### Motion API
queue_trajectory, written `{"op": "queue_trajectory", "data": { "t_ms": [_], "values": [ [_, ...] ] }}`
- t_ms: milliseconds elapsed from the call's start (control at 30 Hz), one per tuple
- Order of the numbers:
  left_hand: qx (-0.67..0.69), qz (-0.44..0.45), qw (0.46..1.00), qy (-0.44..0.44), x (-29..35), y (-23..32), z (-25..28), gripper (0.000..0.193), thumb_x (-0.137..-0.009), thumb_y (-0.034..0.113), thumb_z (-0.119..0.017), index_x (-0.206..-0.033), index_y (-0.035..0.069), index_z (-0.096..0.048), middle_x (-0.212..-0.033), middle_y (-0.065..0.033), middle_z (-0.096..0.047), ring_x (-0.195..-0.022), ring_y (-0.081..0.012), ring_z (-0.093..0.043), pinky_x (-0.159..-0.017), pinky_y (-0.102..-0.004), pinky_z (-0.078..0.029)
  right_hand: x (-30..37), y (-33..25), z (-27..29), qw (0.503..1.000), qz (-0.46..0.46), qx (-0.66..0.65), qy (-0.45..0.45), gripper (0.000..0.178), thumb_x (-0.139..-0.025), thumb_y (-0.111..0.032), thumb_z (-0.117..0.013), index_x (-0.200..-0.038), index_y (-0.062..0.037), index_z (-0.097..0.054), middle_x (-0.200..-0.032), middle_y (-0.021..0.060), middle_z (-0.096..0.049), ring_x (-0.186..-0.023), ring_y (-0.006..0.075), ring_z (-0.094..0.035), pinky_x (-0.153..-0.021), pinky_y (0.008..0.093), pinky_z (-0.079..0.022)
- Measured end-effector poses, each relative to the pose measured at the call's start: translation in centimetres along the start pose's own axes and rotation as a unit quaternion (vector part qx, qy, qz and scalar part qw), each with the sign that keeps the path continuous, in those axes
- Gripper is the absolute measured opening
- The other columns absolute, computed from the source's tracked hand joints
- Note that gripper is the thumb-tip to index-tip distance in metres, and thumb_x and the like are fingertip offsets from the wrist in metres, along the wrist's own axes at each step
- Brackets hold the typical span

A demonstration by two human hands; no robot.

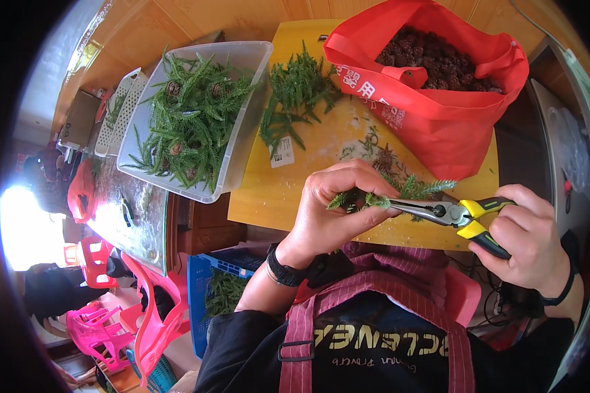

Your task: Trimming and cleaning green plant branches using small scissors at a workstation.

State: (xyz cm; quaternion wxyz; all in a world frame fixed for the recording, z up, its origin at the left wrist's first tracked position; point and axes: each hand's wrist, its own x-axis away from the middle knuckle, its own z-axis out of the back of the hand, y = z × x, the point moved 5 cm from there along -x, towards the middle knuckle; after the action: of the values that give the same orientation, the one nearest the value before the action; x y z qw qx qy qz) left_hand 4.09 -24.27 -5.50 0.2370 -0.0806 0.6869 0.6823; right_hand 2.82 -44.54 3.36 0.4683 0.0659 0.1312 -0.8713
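Above the near edge of the yellow table [262, 196], my left hand [324, 206] pinches a green artificial pine sprig [432, 188]. My right hand [528, 239] is wrapped round the yellow-and-black handles of long-nose pliers [447, 212]. The tips of the pliers meet the sprig at my left fingertips; whether they grip a stem or wire is hidden there. Just beyond the sprig, a brown pinecone [385, 160] lies on the table among small green scraps. More loose sprigs [299, 85] are heaped farther back, beside a white label [282, 152].
A red cloth bag [432, 131] full of pinecones stands at the back right. On the left, a clear plastic bin [239, 141] holds sprigs with pinecones. A blue crate [200, 295] with greenery sits below. Another pair of pliers [126, 211] and pink stools [154, 314] are farther left.
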Motion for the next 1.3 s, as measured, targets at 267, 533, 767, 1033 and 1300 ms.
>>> {"op": "queue_trajectory", "data": {
  "t_ms": [267,533,767,1033,1300],
  "values": [
    [0.053,-0.072,0.996,-0.023,-0.2,-0.2,0.6,0.018,-0.066,0.002,-0.075,-0.079,0.000,-0.063,-0.081,-0.0093,-0.065,-0.077,-0.0194,-0.060,-0.070,-0.0290,-0.046,-0.2,-0.2,0.0,1.000,-0.010,-0.018,0.015,0.034,-0.047,-0.018,-0.078,-0.061,-0.0041,-0.050,-0.070,0.0077,-0.054,-0.085,0.0296,-0.056,-0.066,0.0376,-0.047],
    [0.143,-0.036,0.989,-0.008,0.1,-0.8,0.5,0.021,-0.066,0.004,-0.076,-0.080,0.000,-0.061,-0.082,-0.0103,-0.065,-0.077,-0.0208,-0.060,-0.071,-0.0314,-0.046,-0.4,-0.1,0.1,1.000,0.006,0.010,0.018,0.034,-0.045,-0.018,-0.077,-0.061,-0.0040,-0.050,-0.074,0.0080,-0.055,-0.090,0.0302,-0.056,-0.067,0.0406,-0.045],
    [-0.136,-0.199,0.970,-0.016,0.2,1.4,1.1,0.015,-0.063,-0.005,-0.065,-0.074,0.003,-0.059,-0.081,-0.0124,-0.066,-0.070,-0.0231,-0.057,-0.067,-0.0347,-0.046,-0.5,0.0,0.2,0.997,0.042,0.063,0.034,0.034,-0.044,-0.017,-0.074,-0.059,-0.0018,-0.048,-0.072,0.0101,-0.053,-0.089,0.0344,-0.055,-0.068,0.0447,-0.044],
    [-0.251,-0.266,0.931,-0.007,0.7,3.2,0.5,0.016,-0.062,-0.001,-0.063,-0.078,0.003,-0.060,-0.085,-0.0120,-0.066,-0.070,-0.0249,-0.059,-0.065,-0.0335,-0.048,0.0,0.2,0.3,0.991,0.062,0.102,0.065,0.032,-0.043,-0.014,-0.073,-0.059,-0.0007,-0.049,-0.076,0.0104,-0.058,-0.090,0.0349,-0.055,-0.068,0.0465,-0.045],
    [-0.216,-0.261,0.941,-0.014,0.7,2.9,0.5,0.019,-0.060,-0.003,-0.063,-0.078,0.003,-0.060,-0.084,-0.0119,-0.066,-0.070,-0.0247,-0.059,-0.064,-0.0333,-0.048,0.0,0.3,-0.1,0.989,0.082,0.103,0.073,0.032,-0.040,-0.014,-0.071,-0.059,-0.0008,-0.048,-0.072,0.0098,-0.056,-0.087,0.0343,-0.055,-0.066,0.0458,-0.045]
  ]
}}
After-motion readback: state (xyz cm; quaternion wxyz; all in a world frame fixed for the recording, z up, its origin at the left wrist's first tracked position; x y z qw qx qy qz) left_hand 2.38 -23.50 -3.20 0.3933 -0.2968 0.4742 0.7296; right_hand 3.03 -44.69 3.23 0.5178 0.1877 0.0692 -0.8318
